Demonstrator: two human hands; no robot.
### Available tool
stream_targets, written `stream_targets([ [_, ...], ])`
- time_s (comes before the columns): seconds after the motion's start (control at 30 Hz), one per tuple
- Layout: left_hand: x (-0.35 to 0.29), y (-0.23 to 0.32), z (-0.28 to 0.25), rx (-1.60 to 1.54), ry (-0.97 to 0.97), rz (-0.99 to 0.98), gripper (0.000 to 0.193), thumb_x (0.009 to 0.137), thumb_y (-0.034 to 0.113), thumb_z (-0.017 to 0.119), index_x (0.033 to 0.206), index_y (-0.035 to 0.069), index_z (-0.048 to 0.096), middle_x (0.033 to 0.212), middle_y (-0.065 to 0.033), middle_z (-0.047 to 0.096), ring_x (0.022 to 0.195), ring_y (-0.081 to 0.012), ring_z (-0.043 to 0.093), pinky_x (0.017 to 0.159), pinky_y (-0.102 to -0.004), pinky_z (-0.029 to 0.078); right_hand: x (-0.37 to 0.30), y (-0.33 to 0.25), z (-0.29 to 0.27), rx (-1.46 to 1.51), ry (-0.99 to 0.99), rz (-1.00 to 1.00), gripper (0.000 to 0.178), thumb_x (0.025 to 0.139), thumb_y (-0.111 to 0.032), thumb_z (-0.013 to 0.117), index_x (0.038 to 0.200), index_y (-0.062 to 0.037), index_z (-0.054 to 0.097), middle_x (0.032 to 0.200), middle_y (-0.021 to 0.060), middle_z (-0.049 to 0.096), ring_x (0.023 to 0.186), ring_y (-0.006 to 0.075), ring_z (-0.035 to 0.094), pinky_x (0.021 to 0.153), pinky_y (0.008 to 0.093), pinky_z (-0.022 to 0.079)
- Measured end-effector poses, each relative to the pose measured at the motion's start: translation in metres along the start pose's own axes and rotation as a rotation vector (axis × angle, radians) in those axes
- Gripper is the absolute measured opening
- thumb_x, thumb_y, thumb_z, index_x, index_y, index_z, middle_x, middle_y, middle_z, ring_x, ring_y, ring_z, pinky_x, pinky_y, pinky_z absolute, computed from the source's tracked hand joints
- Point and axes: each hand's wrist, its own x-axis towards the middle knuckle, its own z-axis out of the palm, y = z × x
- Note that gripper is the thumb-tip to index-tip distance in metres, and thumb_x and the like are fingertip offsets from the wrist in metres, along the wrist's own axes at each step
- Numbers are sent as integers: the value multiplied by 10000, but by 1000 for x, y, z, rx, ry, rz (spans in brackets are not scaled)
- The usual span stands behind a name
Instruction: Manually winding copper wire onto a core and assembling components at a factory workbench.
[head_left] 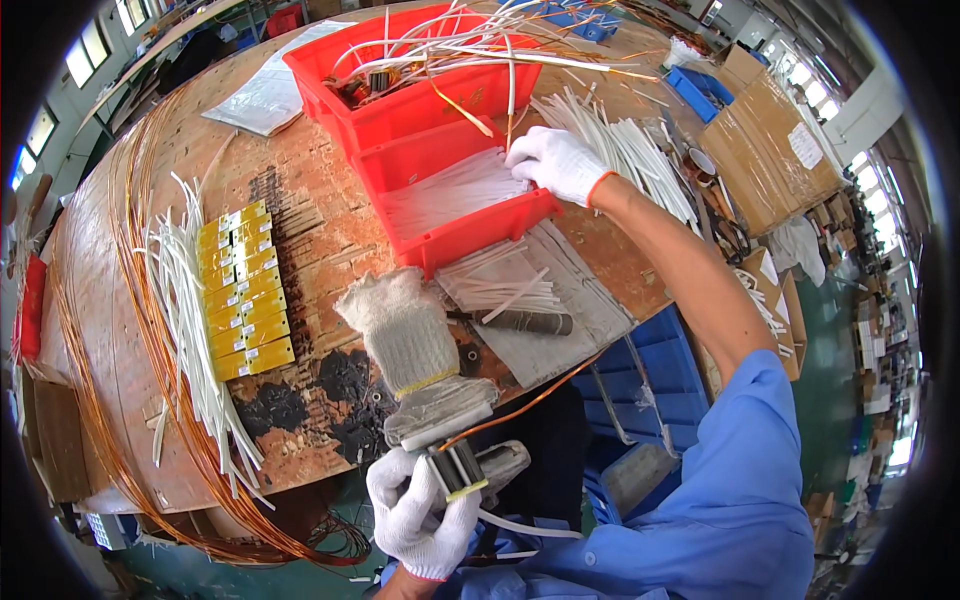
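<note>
Wears two white gloves, one per hand. Grasps one small ribbed metal block (459,468) with a yellow end plate in the left hand (420,515), with fingers curled round it, low by the near edge of the desk (330,240). Shows one copper wire (540,400) slanting up to the right from beside the block. Reaches with the right hand (560,165), bent at the fingers, into the right end of the front red bin (490,222), at a pile of thin white straws (450,190) too many to count. Cannot tell if pinching any straw or only touching. Has one rear red bin (430,112) just behind, making two, under a tangle of long tubes (450,40). Has one bundle of white tubes (185,310) at left, beside one set of yellow cards (245,295), and a second bundle (640,150) right of the bins. Has one grey sheet (600,310) in front, bearing one dark rod (540,322) and several short tubes (515,293). Shows one pale knitted cloth (410,340), perhaps an old glove, left of the sheet, and one large cardboard box (770,150) at right.
</note>
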Motion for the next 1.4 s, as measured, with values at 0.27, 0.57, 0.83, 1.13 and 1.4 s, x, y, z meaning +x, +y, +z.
stream_targets([
  [0.27,4,-1,-6,-62,-24,-3,504,809,-96,851,1303,-18,785,1181,-150,721,1078,-283,708,982,-373,561,-126,-73,-91,415,451,74,161,1081,-138,699,1182,-19,743,994,39,750,907,122,750,836,275,597],
  [0.57,-5,0,4,-121,44,-82,467,907,-58,786,1372,-25,766,1259,-144,749,1152,-224,698,1040,-333,539,-225,-222,-150,392,-197,-425,96,855,35,816,921,-10,764,977,107,752,882,253,722,779,356,564],
  [0.83,-10,-14,6,-158,32,16,551,926,63,868,1450,-30,724,1324,-155,726,1194,-241,681,1067,-360,538,-203,-264,-44,-104,101,-735,150,912,-121,704,1051,-119,760,994,72,673,911,294,740,783,400,627],
  [1.13,-13,-11,4,-253,15,-42,614,858,28,916,1444,3,733,1297,-153,723,1176,-225,717,1046,-349,566,-210,-275,-43,-346,90,-734,97,896,-160,721,952,-84,746,928,81,662,887,248,758,676,355,631],
  [1.4,-13,-7,23,-171,199,-97,476,876,-5,902,1341,25,805,1177,-124,764,1045,-178,736,943,-313,583,-212,-279,-43,-239,15,-563,433,835,-244,836,1230,-80,772,1127,116,762,1083,318,767,931,417,632],
])
